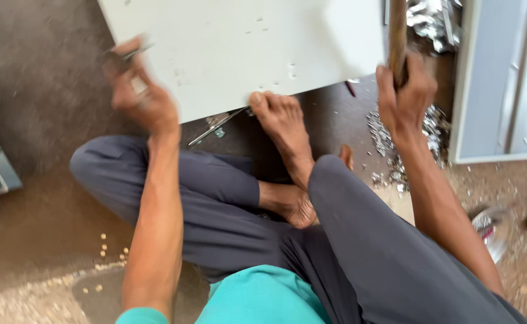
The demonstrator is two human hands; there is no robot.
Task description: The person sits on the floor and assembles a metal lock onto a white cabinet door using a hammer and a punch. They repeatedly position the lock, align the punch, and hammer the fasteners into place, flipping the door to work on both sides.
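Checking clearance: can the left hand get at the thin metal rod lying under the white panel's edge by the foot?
Probably yes. The left hand sits on the white panel, already gripping a small tool; the metal rod lies just below on open floor, nothing between.

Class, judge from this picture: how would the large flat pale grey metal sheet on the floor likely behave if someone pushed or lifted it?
The large flat pale grey metal sheet looks thin and rigid, so it would probably slide rather than roll. A bare foot presses its edge, suggesting it shifts easily. Lifted, it may flex slightly.
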